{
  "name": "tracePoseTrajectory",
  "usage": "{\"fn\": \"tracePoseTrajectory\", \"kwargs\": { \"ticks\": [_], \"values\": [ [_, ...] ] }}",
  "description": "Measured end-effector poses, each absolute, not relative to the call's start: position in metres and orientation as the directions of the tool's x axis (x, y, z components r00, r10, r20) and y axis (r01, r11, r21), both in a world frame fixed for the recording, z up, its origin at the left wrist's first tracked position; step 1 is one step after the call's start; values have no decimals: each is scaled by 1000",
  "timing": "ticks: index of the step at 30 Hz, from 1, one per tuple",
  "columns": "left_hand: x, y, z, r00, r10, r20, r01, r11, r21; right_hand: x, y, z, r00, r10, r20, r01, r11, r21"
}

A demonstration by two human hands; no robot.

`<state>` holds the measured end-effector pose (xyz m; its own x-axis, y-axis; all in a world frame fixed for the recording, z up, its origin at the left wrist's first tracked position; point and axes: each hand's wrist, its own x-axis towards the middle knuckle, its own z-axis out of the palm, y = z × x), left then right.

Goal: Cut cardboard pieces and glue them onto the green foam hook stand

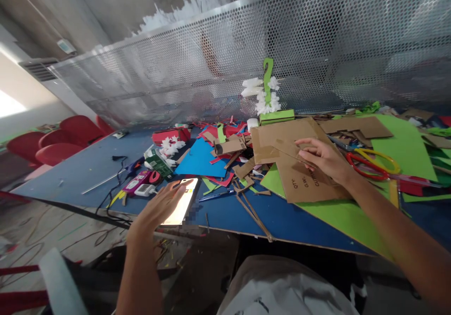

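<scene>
My left hand (160, 207) lies over a smartphone (188, 194) with a lit screen at the table's front edge. Its fingers are stretched out across the screen. My right hand (326, 159) is above a flattened piece of brown cardboard (299, 183) with printed letters. Its curled fingers hold what looks like a thin cardboard strip (287, 152), pointing left. Under the cardboard lies a large green sheet (334, 218). Scissors with red and yellow handles (375, 165) rest just right of that hand.
Paper and cardboard scraps (243, 169) cover the table's middle, with a blue sheet (200, 160) among them. A green hook-shaped piece with white tufts (268, 87) stands behind, before a perforated metal screen (183, 66). A glue gun (136, 165) and cables lie left. Red chairs (66, 141) stand beyond.
</scene>
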<state>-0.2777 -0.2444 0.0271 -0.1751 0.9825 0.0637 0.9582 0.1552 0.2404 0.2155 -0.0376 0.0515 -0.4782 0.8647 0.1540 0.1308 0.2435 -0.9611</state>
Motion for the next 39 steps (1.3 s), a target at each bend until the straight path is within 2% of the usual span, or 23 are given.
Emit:
{"fn": "tracePoseTrajectory", "kwargs": {
  "ticks": [5,10,16,22,25,39],
  "values": [
    [-276,-244,31,-214,976,46,951,197,239,217,-35,50,-470,866,170,124,255,-959],
    [-280,-252,27,-224,966,132,900,153,407,218,-34,50,-458,870,182,105,256,-961],
    [-278,-288,6,-374,887,273,825,183,534,219,-36,53,-455,874,173,102,244,-965],
    [-258,-337,-14,-417,756,505,875,184,447,218,-34,52,-441,881,174,126,253,-959],
    [-250,-347,-19,-433,692,578,883,195,427,217,-35,52,-432,885,174,120,248,-961],
    [-256,-350,-23,-394,735,551,907,214,363,217,-34,51,-430,886,171,109,239,-965]
  ]
}}
